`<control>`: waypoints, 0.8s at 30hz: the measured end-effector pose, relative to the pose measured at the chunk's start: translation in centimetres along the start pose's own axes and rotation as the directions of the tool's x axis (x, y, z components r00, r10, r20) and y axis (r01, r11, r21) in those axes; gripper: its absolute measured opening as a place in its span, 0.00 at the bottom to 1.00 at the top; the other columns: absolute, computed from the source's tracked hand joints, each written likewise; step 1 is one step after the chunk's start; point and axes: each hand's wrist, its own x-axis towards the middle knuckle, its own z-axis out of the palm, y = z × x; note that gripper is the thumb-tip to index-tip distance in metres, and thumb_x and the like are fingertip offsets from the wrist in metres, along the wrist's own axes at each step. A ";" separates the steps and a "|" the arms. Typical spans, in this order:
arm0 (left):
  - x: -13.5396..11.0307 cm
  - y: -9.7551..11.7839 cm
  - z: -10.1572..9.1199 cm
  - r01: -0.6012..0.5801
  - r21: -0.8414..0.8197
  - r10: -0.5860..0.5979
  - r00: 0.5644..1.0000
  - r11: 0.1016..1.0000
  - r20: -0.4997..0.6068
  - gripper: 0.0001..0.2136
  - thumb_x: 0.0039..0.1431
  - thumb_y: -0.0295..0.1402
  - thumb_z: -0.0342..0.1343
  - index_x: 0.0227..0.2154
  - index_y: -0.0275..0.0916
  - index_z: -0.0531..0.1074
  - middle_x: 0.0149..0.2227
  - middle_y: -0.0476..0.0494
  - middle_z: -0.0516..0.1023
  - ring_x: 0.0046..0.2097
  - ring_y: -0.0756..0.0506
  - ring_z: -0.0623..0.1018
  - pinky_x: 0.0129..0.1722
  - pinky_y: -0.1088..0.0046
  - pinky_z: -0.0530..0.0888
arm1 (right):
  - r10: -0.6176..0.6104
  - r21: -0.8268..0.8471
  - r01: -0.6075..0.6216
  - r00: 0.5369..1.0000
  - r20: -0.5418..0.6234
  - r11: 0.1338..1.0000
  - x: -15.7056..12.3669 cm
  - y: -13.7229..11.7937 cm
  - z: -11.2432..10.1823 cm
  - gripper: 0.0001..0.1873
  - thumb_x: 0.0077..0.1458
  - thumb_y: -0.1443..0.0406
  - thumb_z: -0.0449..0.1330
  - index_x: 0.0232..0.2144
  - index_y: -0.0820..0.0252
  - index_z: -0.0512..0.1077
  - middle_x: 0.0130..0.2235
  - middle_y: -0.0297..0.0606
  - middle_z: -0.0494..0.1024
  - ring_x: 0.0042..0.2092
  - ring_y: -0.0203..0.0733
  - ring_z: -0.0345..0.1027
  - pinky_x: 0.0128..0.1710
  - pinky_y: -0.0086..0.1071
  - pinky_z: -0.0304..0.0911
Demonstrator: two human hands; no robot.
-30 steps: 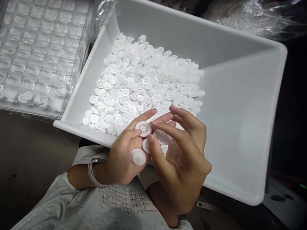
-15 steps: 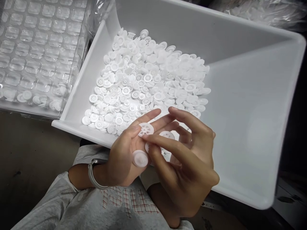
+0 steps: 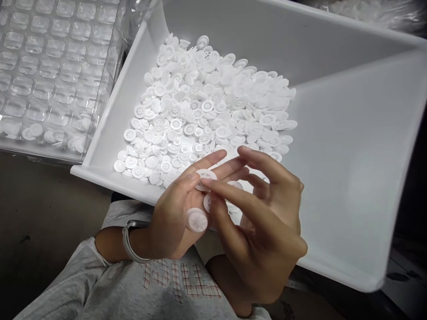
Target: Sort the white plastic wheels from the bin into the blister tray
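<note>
**Sorting little white wheels over the bin**

While the big white bin (image 3: 333,178) sits tilted with its pile of wheels (image 3: 207,106), the left hand (image 3: 173,218) cups a few wheels (image 3: 197,220), fingers loosely curled. The right hand (image 3: 267,231) grip pinches the top wheel (image 3: 205,174); next looks like lifting it cleanly. Since a second ago, the bin slid right.
</note>
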 end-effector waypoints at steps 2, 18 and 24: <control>0.0 0.0 0.0 0.012 0.010 -0.012 1.000 1.000 -0.010 0.17 0.67 0.35 0.43 0.52 0.39 0.72 0.53 0.44 0.77 0.62 0.41 0.71 0.63 0.61 0.67 | -0.070 -0.003 0.070 0.997 0.028 0.998 0.1 0.0 -0.1 0.11 0.55 0.73 0.61 0.37 0.51 0.76 0.61 0.37 0.65 0.62 0.54 0.58 0.54 0.55 0.61; 0.0 0.2 0.2 0.049 -0.011 -0.049 0.999 0.999 -0.014 0.16 0.67 0.36 0.45 0.52 0.40 0.72 0.55 0.43 0.76 0.62 0.43 0.71 0.64 0.62 0.65 | -0.158 -0.178 0.181 0.978 0.140 0.967 1.4 0.1 -1.6 0.19 0.56 0.69 0.62 0.50 0.54 0.70 0.60 0.46 0.66 0.60 0.57 0.60 0.54 0.53 0.62; 0.4 -0.1 0.4 0.005 -0.075 -0.002 0.999 0.997 0.034 0.17 0.68 0.33 0.40 0.47 0.35 0.73 0.48 0.39 0.80 0.60 0.42 0.73 0.62 0.63 0.65 | -0.292 -0.268 0.422 0.862 0.414 0.866 3.8 -0.4 -3.4 0.12 0.61 0.67 0.59 0.47 0.60 0.69 0.50 0.46 0.75 0.51 0.53 0.68 0.46 0.47 0.65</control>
